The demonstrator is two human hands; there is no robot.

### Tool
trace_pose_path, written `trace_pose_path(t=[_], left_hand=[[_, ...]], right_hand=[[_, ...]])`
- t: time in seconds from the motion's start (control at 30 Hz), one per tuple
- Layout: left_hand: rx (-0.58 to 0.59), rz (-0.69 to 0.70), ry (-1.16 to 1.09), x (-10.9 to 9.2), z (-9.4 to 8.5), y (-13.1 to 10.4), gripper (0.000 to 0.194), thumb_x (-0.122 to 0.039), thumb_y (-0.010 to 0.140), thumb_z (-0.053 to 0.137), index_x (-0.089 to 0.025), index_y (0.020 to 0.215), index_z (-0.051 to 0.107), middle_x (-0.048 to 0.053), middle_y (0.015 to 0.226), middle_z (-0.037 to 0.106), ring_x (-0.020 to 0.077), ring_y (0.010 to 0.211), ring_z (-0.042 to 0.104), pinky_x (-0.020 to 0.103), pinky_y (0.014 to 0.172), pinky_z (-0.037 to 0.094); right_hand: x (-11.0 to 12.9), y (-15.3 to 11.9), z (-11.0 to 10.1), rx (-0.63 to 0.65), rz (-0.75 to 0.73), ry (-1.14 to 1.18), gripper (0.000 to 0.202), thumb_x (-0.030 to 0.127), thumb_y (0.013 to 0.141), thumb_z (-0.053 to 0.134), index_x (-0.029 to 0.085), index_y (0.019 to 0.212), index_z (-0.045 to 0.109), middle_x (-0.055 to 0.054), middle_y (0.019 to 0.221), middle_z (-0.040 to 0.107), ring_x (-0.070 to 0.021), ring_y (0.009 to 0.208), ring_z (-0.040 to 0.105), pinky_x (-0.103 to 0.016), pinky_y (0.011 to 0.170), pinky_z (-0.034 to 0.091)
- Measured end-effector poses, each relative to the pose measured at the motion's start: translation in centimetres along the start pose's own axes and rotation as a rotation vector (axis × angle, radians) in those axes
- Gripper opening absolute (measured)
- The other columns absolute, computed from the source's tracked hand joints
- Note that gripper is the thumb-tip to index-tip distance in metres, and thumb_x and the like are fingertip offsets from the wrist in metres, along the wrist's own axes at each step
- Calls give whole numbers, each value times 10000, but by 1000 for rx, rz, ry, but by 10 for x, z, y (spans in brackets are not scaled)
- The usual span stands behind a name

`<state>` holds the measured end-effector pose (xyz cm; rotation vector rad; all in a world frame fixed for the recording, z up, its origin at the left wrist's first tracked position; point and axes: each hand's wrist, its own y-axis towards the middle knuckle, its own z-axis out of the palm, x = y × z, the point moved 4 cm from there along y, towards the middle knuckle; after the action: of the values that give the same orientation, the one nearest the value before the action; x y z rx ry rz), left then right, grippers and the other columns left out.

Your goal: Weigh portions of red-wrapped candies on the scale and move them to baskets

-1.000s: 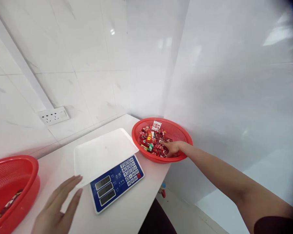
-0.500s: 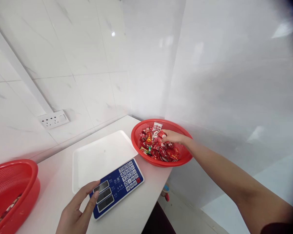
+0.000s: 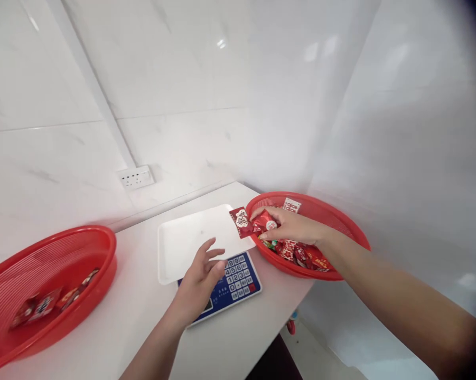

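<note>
My right hand (image 3: 287, 227) is closed on red wrapped candies (image 3: 263, 221) at the near-left side of the right red basket (image 3: 351, 229). A dark red packet (image 3: 241, 222) with a white label sticks out from that grip, past the rim and over the scale's tray. More wrapped sweets (image 3: 297, 252) lie inside this basket. My left hand (image 3: 204, 277) is open above the blue digital scale (image 3: 232, 301), fingers apart, hiding most of its displays. The scale's white tray (image 3: 174, 248) bears nothing on its visible part.
At the left stands another red basket (image 3: 97, 237) with a few wrapped packets (image 3: 49, 306) at its bottom. A socket (image 3: 137, 178) is on the tiled wall behind the white table (image 3: 142, 338). The table's right edge drops to the floor.
The view has swung left, showing more of the left basket. My right hand has drawn candies toward the basket's left rim. My left hand has lifted off the scale's display end and moved right.
</note>
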<state>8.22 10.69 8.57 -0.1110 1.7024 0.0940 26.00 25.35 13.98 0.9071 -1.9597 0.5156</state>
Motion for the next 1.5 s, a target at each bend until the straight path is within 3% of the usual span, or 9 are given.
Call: trace_pose_path(t=[0.2, 0.37, 0.63, 0.8, 1.07, 1.2, 1.3, 1.4, 1.5], left_hand=[[-122, 91, -26, -8, -12, 29, 412, -294, 894, 425, -179, 1285, 367, 118, 1134, 593, 162, 875, 633, 330, 769, 537], [-287, 31, 158, 13, -55, 33, 638, -289, 843, 502, -173, 1406, 224, 151, 1188, 565, 136, 726, 620, 319, 685, 534], [-406, 64, 363, 14, -83, 11, 455, -312, 802, 549, -261, 1250, 487, 72, 1383, 415, 124, 746, 591, 305, 693, 523], [-431, 79, 355, 13, -65, -20, 315, -301, 830, 508, -244, 1138, 546, 57, 1164, 588, 135, 756, 608, 300, 702, 517], [-129, 162, 317, 36, -12, -44, 205, -253, 860, 476, -235, 1000, 624, 76, 1177, 577, 165, 899, 611, 294, 717, 522], [-111, 157, 333, 36, -11, -45, 205, -250, 862, 475, -236, 1005, 621, 77, 1151, 597, 190, 984, 598, 294, 723, 524], [-120, 162, 363, 37, -16, -48, 210, -268, 868, 467, -246, 1012, 618, 72, 1161, 598, 201, 1048, 576, 301, 759, 529], [-154, 151, 431, 38, -27, -56, 217, -305, 864, 472, -262, 1010, 627, 65, 1170, 600, 213, 1092, 561, 306, 785, 532], [-219, 126, 491, 39, -43, -64, 223, -353, 842, 496, -269, 993, 637, 56, 1145, 621, 212, 1030, 601, 308, 786, 535]], right_hand=[[16, 33, 71, 272, -60, 200, 404, 212, 686, 656, 222, 1072, 537, 17, 854, 606, -123, 719, 575, -272, 672, 478], [2, 69, 96, 53, 61, 392, 261, 231, 709, 661, 176, 927, 527, -12, 819, 589, -119, 693, 583, -283, 656, 495], [-4, 98, 114, -92, 69, 392, 189, 340, 828, 529, 181, 879, 618, -27, 832, 631, -126, 734, 557, -271, 701, 450], [-10, 104, 113, -125, 70, 435, 226, 387, 826, 537, 190, 875, 637, -32, 892, 657, -141, 814, 573, -281, 771, 462], [-25, 107, 115, -103, 98, 422, 270, 263, 827, 537, 187, 1086, 553, -67, 956, 636, -130, 744, 606, -301, 699, 531], [-27, 100, 110, -85, 46, 318, 526, 188, 790, 554, 184, 1297, 415, -106, 1124, 599, -169, 902, 617, -356, 804, 517], [-27, 90, 97, -100, -42, 173, 645, 138, 729, 610, 209, 1336, 403, -90, 1301, 512, -205, 1190, 474, -383, 1014, 369], [-36, 79, 65, -236, -110, -318, 611, 146, 767, 567, 236, 1348, 399, -52, 1439, 359, -195, 1335, 278, -376, 1103, 224], [-63, 69, 18, -369, -10, -637, 505, 166, 841, 472, 201, 1341, 405, -83, 1429, 364, -217, 1338, 267, -413, 1100, 214]])
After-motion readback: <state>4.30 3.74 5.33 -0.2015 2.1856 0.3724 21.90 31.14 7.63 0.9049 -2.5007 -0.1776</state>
